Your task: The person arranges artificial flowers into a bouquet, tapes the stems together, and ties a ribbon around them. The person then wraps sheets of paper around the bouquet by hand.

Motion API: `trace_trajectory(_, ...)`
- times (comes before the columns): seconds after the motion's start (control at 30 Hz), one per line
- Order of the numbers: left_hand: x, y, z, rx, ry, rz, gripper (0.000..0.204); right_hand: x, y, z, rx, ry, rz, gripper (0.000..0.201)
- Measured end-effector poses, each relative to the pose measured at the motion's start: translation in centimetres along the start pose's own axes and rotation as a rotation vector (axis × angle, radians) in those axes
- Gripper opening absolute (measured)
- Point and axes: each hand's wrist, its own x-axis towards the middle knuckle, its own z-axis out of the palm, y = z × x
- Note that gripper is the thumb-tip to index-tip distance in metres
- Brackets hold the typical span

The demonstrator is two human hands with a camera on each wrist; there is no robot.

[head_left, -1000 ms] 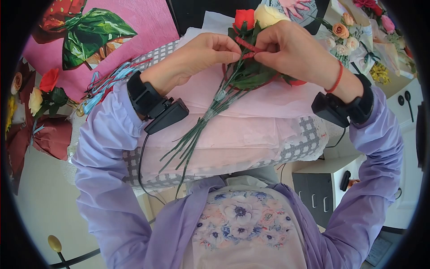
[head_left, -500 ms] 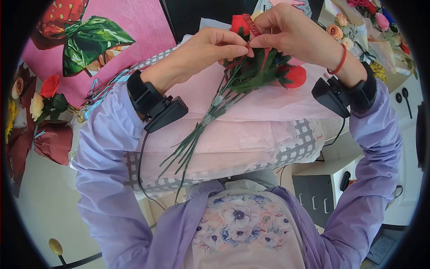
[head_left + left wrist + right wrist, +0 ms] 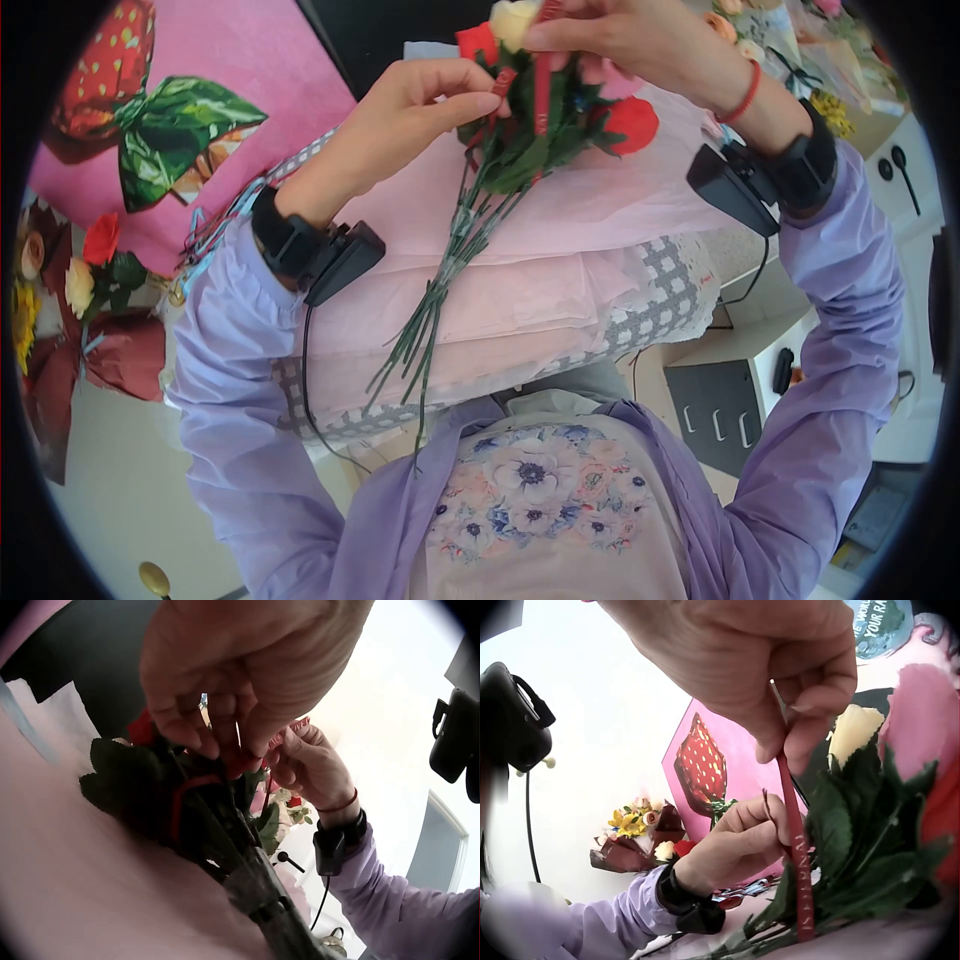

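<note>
A bouquet of artificial roses lies slantwise before me, its green stems bound with clear tape. Among the leaves are a red rose and a cream rose. A narrow red ribbon with printed letters passes around the stems just under the blooms, as the left wrist view shows. My left hand pinches one end between thumb and forefinger. Higher and to the right, my right hand pinches the other length, which runs straight down in the right wrist view.
Pale pink wrapping paper lies beneath the bouquet on a grey-and-white checked cloth. A pink sheet with a printed bow, loose ribbons and a burgundy-wrapped bouquet are at left. More bouquets stand back right, above a drawer cabinet.
My hands, close together at the ribbon earlier, have drawn apart, each with a ribbon end. The right hand has risen; the left has shifted left. The view has turned slightly.
</note>
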Motion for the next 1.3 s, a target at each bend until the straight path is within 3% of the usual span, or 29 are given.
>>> trace_trajectory(0.1, 0.0, -0.3, -0.1, 0.018, -0.039, -0.003, 0.017, 0.4, 1.0, 0.4, 0.133, -0.029, -0.029, 0.021)
trace_trajectory(0.17, -0.1, -0.7, -0.2, -0.085, -0.019, -0.048, 0.017, -0.1, 1.9, 0.4, 0.447, -0.111, 0.054, 0.022)
trace_trajectory(0.3, -0.1, -0.8, -0.4, -0.097, -0.035, -0.052, 0.018, -1.5, 3.0, 0.3, 0.525, -0.118, 0.176, 0.021)
trace_trajectory(0.5, 0.1, -0.5, -0.4, -0.061, -0.056, -0.083, 0.018, -3.3, 5.1, 1.0, 0.463, -0.052, 0.186, 0.018)
trace_trajectory(0.6, -0.1, -0.3, -0.5, -0.064, -0.043, -0.099, 0.017, -4.2, 5.2, 1.8, 0.310, -0.040, 0.100, 0.013)
trace_trajectory(0.77, 0.0, 0.0, -0.4, -0.057, -0.040, -0.107, 0.015, -3.9, 5.0, 1.8, 0.127, -0.123, 0.200, 0.016)
trace_trajectory(1.1, 0.4, 0.7, 0.0, -0.117, -0.035, -0.194, 0.016, -3.0, 5.2, 1.9, -0.001, -0.149, 0.157, 0.014)
trace_trajectory(1.3, 1.0, 2.3, 1.5, 0.040, 0.091, -0.311, 0.020, -2.3, 4.8, 1.9, -0.039, -0.087, 0.113, 0.016)
